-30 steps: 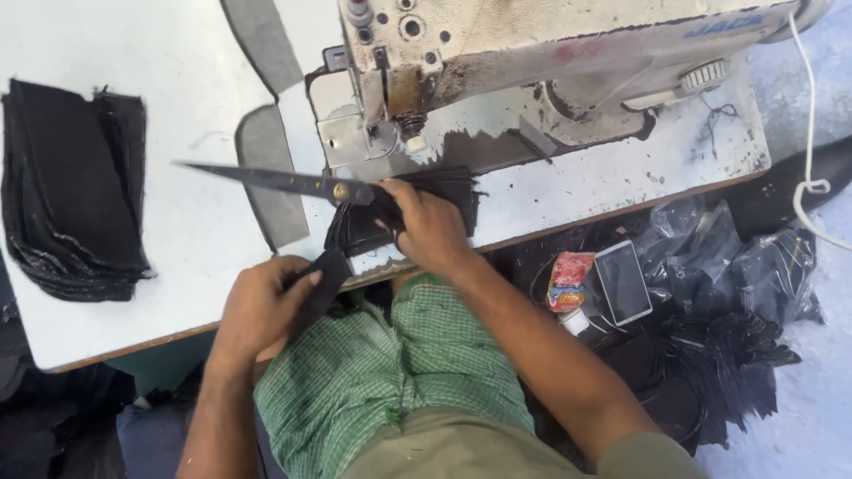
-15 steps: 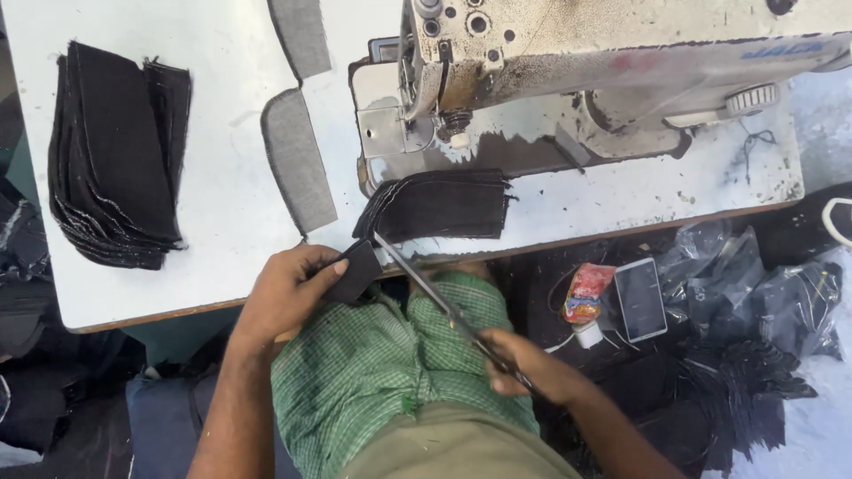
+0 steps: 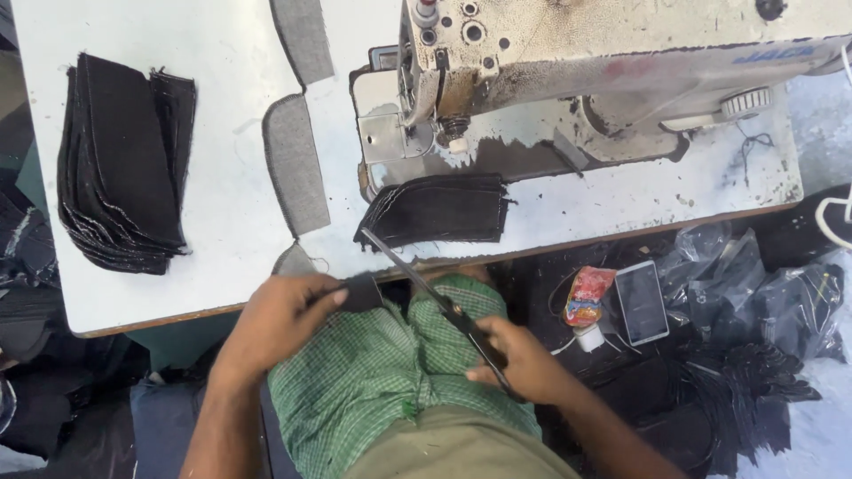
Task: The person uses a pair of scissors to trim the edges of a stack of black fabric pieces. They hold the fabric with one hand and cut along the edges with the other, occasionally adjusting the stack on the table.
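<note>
At lower centre of the frame, the left hand pinches a small black fabric piece just below the table edge, fingers closed on it. The right hand grips the handles of long dark steel scissors, whose blades point up-left, with the tips over the edge of a flat stack of black cut fabric panels lying in front of the grey industrial sewing machine. To trim cleanly, the pinched piece should probably stay taut and the blades square to it, clear of the stack. A second pile of black fabric pieces sits at upper left on the white worktable.
</note>
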